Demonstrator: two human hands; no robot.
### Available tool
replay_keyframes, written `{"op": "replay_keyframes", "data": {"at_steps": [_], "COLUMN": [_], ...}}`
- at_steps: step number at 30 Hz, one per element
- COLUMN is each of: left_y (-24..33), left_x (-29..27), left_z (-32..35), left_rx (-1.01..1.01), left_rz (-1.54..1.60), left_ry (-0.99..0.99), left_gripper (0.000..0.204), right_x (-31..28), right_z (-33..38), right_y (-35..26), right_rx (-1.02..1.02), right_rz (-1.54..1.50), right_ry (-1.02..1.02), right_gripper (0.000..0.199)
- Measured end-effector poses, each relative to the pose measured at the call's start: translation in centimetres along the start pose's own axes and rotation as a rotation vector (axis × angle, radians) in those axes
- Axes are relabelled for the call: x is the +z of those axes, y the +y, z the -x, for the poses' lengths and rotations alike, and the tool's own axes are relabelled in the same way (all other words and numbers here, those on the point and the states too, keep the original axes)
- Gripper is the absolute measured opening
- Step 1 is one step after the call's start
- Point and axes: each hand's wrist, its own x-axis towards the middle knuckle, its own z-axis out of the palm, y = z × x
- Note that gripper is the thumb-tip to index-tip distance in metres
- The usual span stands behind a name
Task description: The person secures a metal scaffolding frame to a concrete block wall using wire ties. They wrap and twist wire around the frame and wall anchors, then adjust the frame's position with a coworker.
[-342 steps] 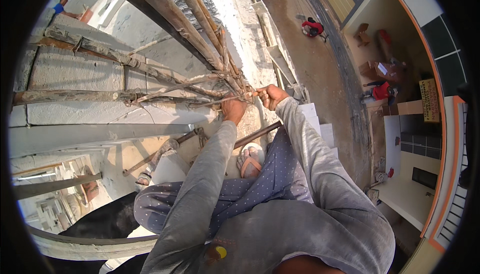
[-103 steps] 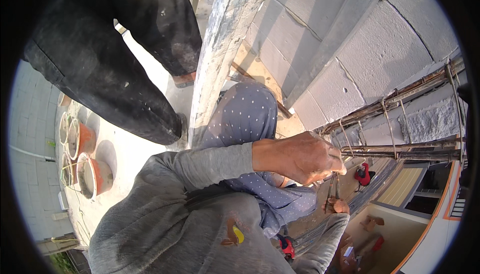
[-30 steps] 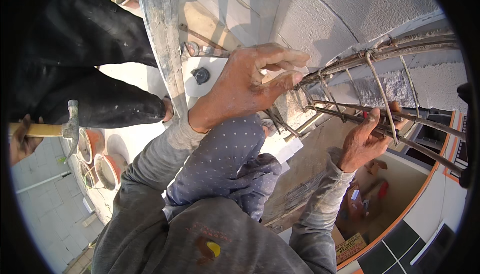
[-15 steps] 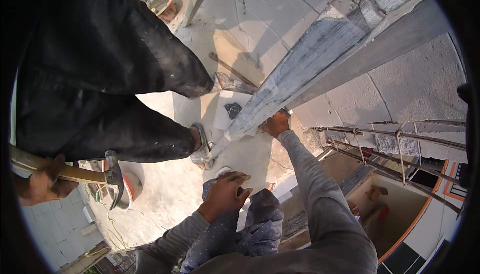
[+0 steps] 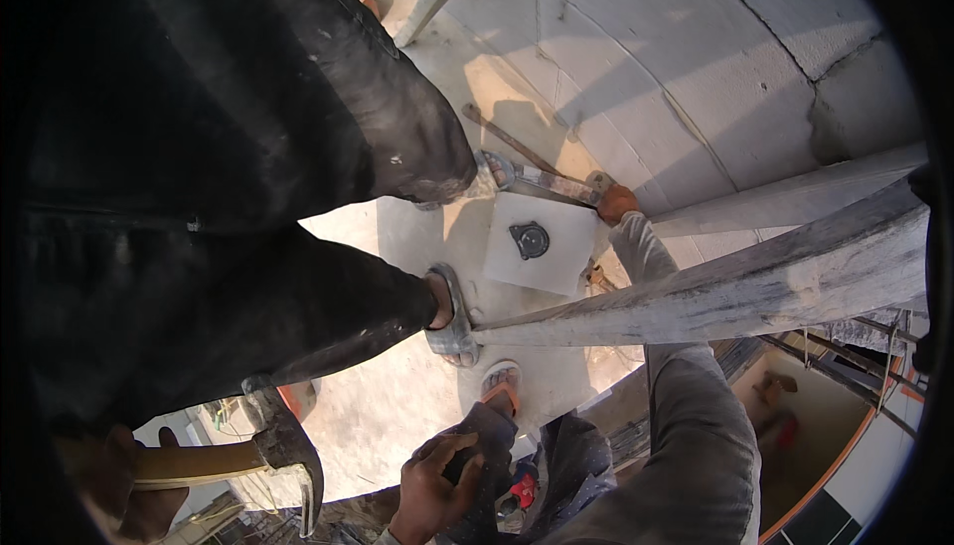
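Observation:
My right hand reaches under a long grey plank and closes on the end of a flat, worn bar by the wall. The plank crosses above my forearm, its narrow end near the co-worker's sandal. My left hand hovers over my knee, fingers bent and thumb apart, with no object plainly in it. Close to my right hand, a black rounded object lies on a white block. At the left, a co-worker's hand holds a claw hammer.
The co-worker's black-trousered legs fill the left side. A pale block wall rises at the far right. A thin stick lies along its foot. Tied poles and a drop to a lower level are at the right.
My right hand has moved farther away, to the bar by the wall. The plank now lies more level across the view. My left fingers are more bent. The co-worker's hammer is lower.

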Motion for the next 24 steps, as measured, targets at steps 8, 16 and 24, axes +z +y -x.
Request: {"op": "replay_keyframes", "data": {"at_steps": [8,16,24], "left_y": [-0.3,-2.5,0.4], "left_x": [0.7,-0.4,-1.8], "left_z": [-0.6,-0.6,-5.9], "left_rx": [0.004,0.062,0.409], "left_rz": [0.022,0.083,0.107], "left_ry": [0.016,0.018,-0.190], "left_gripper": [0.026,0.028,0.027], "right_x": [-7.2,-9.1,-10.0], "right_z": [5.1,24.0,42.7], "right_y": [-2.0,-10.7,-14.9], "right_rx": [0.193,0.577,0.436], "right_rz": [-0.643,-1.373,-2.824], "right_ry": [0.191,0.443,-0.047], "right_gripper": [0.040,0.034,0.022]}}
